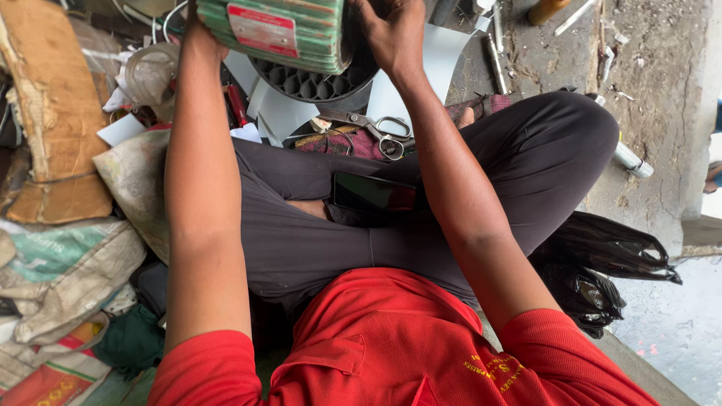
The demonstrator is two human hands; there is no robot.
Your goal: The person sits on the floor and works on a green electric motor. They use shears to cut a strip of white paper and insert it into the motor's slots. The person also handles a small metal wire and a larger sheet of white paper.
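Observation:
I sit cross-legged on the floor, holding a round green-striped cylinder (301,30) with a red label and a dark slotted core at the top of the view. My left hand (197,34) grips its left side, mostly hidden behind it. My right hand (392,34) wraps over its right edge. A dark phone (372,193) rests on my lap. Metal scissors (380,128) lie on the floor just beyond my legs.
White paper sheets (282,113) lie under the cylinder. Cardboard (53,113), sacks (68,278) and cloth pile up at left. A black plastic bag (602,259) sits at right. Tools (496,60) and a white tube (632,159) lie on the cracked concrete floor.

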